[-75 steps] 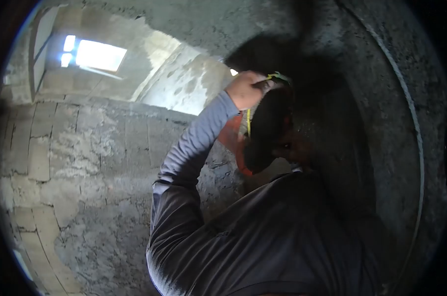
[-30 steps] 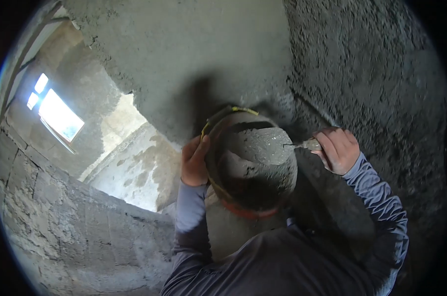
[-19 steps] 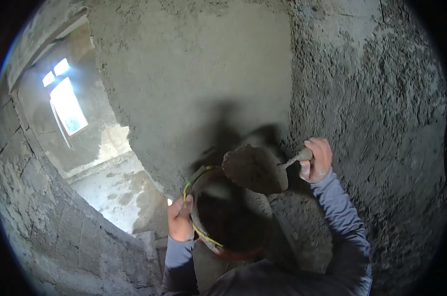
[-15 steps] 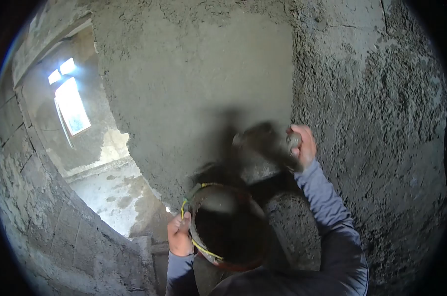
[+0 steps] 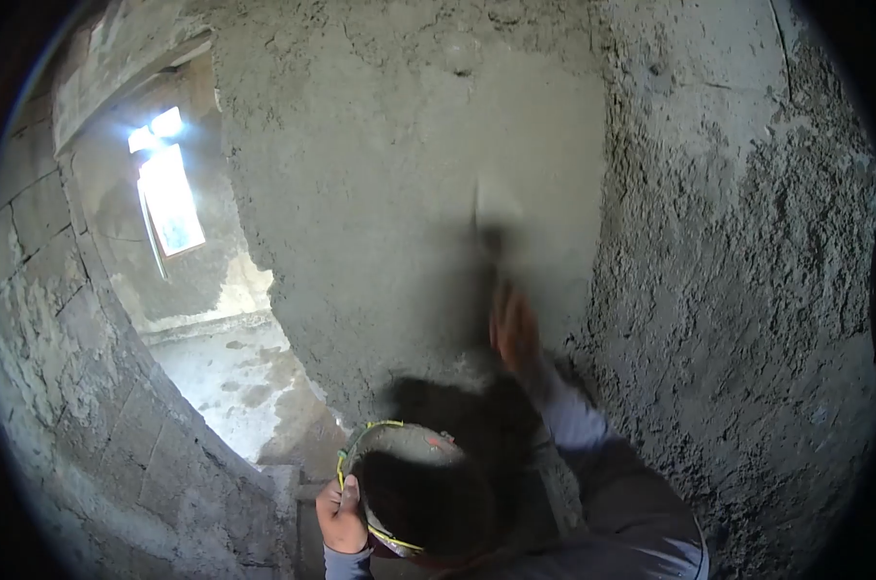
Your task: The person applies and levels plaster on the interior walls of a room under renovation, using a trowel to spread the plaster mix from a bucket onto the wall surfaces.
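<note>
Trowel (image 5: pixel 493 238) blurred; right fingers (image 5: pixel 513 324) smeared, grip unclear; left fingers (image 5: pixel 349 490) pinch bucket rim (image 5: pixel 385 423).

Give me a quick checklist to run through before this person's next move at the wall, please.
1. Left hand holding the bucket at its rim: ok.
2. Right hand in front of the smooth wall section, not the rough one: ok.
3. Firm grip on the tool by the right hand: cannot tell, motion blur.
4. Enough material in the bucket: cannot tell, its inside is mostly dark.
5. Work area evenly lit: not ok, a dark shadow lies just above the bucket.
</note>
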Tool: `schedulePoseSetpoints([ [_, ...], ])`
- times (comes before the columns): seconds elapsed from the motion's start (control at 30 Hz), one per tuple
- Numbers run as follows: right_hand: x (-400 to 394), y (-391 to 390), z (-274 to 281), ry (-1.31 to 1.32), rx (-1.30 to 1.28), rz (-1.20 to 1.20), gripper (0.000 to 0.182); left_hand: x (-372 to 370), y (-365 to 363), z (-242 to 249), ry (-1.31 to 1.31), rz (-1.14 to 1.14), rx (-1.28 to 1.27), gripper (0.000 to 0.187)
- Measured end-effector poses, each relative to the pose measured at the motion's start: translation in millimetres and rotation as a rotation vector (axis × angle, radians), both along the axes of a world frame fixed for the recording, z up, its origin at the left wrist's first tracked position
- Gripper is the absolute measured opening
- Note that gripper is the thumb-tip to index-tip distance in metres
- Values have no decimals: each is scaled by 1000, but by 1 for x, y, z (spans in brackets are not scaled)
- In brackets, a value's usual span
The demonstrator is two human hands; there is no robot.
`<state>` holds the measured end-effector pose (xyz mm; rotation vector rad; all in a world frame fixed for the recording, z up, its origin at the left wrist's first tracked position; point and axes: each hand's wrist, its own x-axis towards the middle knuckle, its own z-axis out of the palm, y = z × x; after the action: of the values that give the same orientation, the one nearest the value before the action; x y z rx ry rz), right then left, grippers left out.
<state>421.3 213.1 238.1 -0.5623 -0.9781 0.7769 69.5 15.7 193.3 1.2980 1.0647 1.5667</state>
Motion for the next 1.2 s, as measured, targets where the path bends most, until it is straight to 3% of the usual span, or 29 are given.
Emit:
schedulePoseSetpoints([
  [0.1,-22,-117,-139,56,-430,-25,27,-27,0,-3,202,37,-35,42],
  [0.2,-33,-224,-269,-355,-965,-178,29,-42,0,-9,247,6,-51,42],
  [0.23,-43,-241,-272,-348,-974,-165,29,-49,-1,-16,259,11,-61,42],
  [0.37,-75,-309,-293,-606,-1111,-455,58,-69,15,-40,325,-86,-3,43],
  [0.4,-82,-319,-272,-607,-1136,-431,58,-72,16,-42,363,-88,4,43],
  [0.47,-78,-309,-222,-635,-1063,-153,68,-77,18,-41,396,-64,13,44],
  [0.53,-91,-306,-196,-590,-1005,-152,61,-92,22,-55,362,-65,6,41],
  [0.6,-99,-299,-180,-701,-928,-254,53,-101,25,-52,416,43,125,33],
  [0.63,-87,-296,-195,-723,-932,-108,57,-101,17,-33,431,77,95,30],
  [0.67,-94,-295,-158,-789,-817,-39,60,-103,17,-16,480,86,139,31],
  [0.73,-107,-295,-114,-1071,-689,-82,62,-122,18,3,440,-33,-136,33],
  [0.77,-110,-292,-102,-1133,-669,-38,61,-127,22,4,346,-72,-106,32],
  [0.83,-114,-280,-86,-1160,-654,16,60,-125,25,15,232,-124,-66,30],
  [0.9,-128,-262,-74,-1325,-254,-21,53,-122,28,29,194,-144,-84,27],
  [1.13,-224,-227,-82,-1466,-272,-62,46,-118,34,73,492,-248,-17,27],
  [1.2,-244,-224,-77,-1570,-374,112,47,-121,36,83,537,-277,-17,27],
])
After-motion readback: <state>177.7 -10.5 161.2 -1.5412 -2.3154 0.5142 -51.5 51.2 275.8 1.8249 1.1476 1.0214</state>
